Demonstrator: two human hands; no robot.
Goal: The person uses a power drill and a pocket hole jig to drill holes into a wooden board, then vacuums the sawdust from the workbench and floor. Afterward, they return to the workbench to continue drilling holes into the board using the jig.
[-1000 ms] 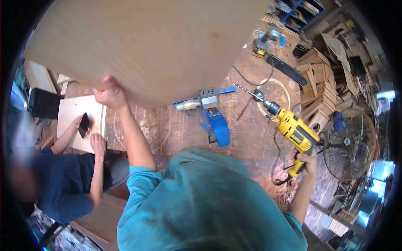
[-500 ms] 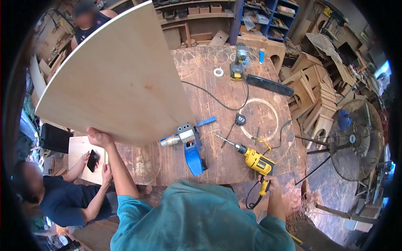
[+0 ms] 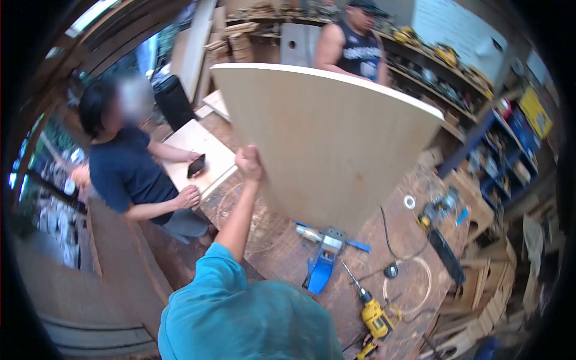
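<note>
My left hand [image 3: 249, 164] grips the lower left edge of a large pale wooden panel [image 3: 336, 144] with a curved top edge, standing tilted above the table. My right hand [image 3: 367, 341] is mostly hidden at the bottom edge, with fingers around the handle of a yellow power drill [image 3: 377, 318]. A long bit in the drill points up and left over the table. Between the panel and my body sits a blue clamp-like jig with a grey metal block [image 3: 324, 258].
On the wooden table [image 3: 270, 240] are a tape measure [image 3: 390, 270], a tape roll [image 3: 409, 202], another drill [image 3: 435, 207] and a black bar [image 3: 447, 257]. A co-worker on the left holds a phone [image 3: 196, 166] over a board [image 3: 210, 174]. Another person stands behind the panel.
My view has swung left and up. The panel now appears farther right and more upright, still in my left hand. My right hand and the drill have shifted toward the bottom edge.
</note>
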